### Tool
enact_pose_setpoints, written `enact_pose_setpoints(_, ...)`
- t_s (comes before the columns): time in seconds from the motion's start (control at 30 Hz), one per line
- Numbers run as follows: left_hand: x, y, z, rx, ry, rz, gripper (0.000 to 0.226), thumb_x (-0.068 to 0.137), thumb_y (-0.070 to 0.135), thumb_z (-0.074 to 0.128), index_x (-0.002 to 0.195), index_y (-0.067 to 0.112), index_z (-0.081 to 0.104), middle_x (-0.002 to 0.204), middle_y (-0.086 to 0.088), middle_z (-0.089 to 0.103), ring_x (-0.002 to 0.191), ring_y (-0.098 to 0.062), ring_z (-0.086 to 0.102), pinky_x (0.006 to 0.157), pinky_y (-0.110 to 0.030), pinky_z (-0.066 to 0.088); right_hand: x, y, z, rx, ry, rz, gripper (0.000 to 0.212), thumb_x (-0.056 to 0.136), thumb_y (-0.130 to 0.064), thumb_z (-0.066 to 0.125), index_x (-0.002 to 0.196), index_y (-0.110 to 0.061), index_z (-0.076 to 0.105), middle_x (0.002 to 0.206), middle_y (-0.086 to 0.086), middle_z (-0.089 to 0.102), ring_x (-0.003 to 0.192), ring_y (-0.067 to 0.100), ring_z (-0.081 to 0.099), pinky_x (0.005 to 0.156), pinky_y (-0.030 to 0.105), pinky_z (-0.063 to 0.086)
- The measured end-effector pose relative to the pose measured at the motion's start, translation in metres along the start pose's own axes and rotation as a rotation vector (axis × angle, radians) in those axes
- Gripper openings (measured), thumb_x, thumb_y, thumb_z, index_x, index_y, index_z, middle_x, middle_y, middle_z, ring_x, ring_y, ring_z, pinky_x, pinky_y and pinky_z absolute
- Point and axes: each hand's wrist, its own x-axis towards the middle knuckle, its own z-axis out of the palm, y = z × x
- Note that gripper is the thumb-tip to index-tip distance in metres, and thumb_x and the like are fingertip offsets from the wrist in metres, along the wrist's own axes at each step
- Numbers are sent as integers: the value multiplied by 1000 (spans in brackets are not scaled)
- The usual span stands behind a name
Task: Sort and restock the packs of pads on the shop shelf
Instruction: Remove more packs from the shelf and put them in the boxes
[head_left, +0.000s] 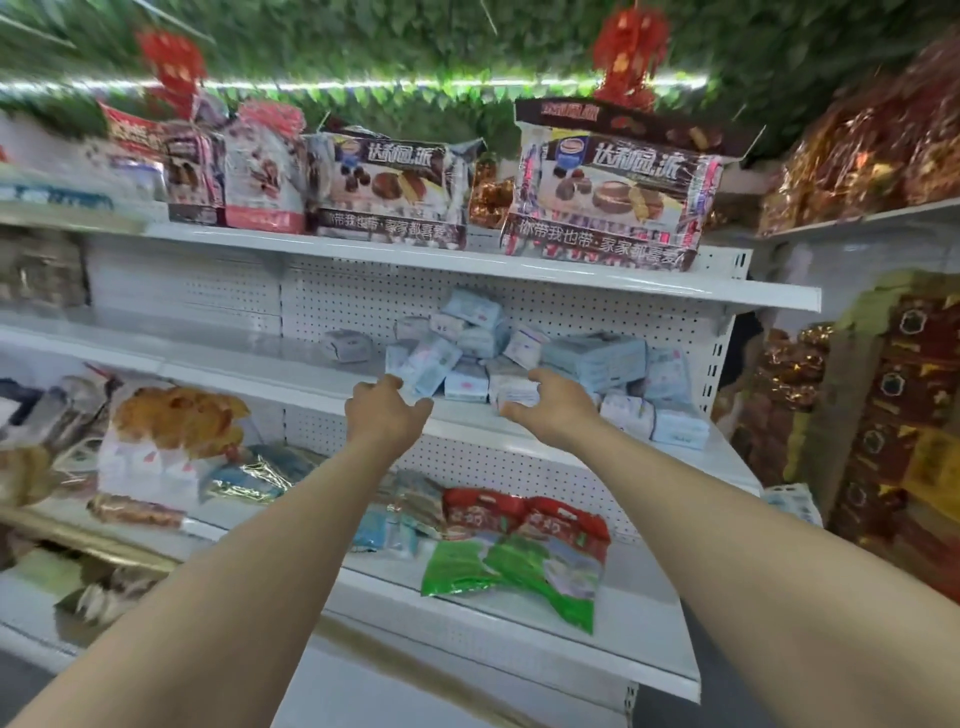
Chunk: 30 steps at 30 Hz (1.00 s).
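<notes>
Several pale blue and white packs of pads (470, 340) lie in a loose heap on the middle white shelf (291, 371), right of centre. One small pack (347, 345) lies apart to the left of the heap. Both arms stretch toward the heap. My left hand (387, 410) hovers at the shelf's front edge with relaxed fingers, just short of a tilted pack (428, 366). My right hand (553, 400) reaches at a white pack (514, 392) on the heap's front; its fingers are spread and relaxed, and no grip shows. The picture is blurred.
Boxes of chocolate pies (608, 202) and snack bags stand on the top shelf. Red and green bags (519, 551) lie on the lower shelf, bread bags (171, 441) at the left. Gold-wrapped goods (872, 156) fill racks at the right. The left half of the middle shelf is bare.
</notes>
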Motion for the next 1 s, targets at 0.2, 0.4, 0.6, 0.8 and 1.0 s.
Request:
enact_pose_setpoints(0.2,54,-44,-10,-23,29,-75,61,94,47,60,143,13,47,145,-19,41,129,-39,45,104,-47,42,68,-27,34,2,1,-40,75,93,-49,67,151,-12,39,151,9,48,133,29,49,100,34,43)
enact_pose_setpoints(0.4,133,-82,-14,-2,29,-142,62,94,49,58,143,12,46,144,-16,42,128,-37,46,104,-46,41,153,-48,83,95,-53,5,65,94,-44,68,145,-12,45,146,9,53,129,28,52,93,32,44)
enact_pose_setpoints(0.6,208,-110,-4,-40,28,-155,63,94,52,59,141,12,49,141,-18,44,126,-39,48,107,-48,41,228,-67,124,84,-46,53,68,94,-47,66,147,-9,44,148,11,50,133,30,50,98,32,41)
enact_pose_setpoints(0.8,263,-131,14,-107,-29,-133,60,93,50,61,138,11,50,139,-17,47,126,-37,48,105,-48,43,288,-60,154,132,128,154,69,85,-49,74,137,-9,53,136,16,54,122,34,55,100,44,50)
enact_pose_setpoints(1.0,327,-139,33,-210,-163,-78,63,90,56,62,133,11,57,139,-15,54,125,-35,52,106,-44,43,327,-51,167,52,123,280,79,82,-65,68,142,-17,49,140,12,53,126,35,50,102,46,49)
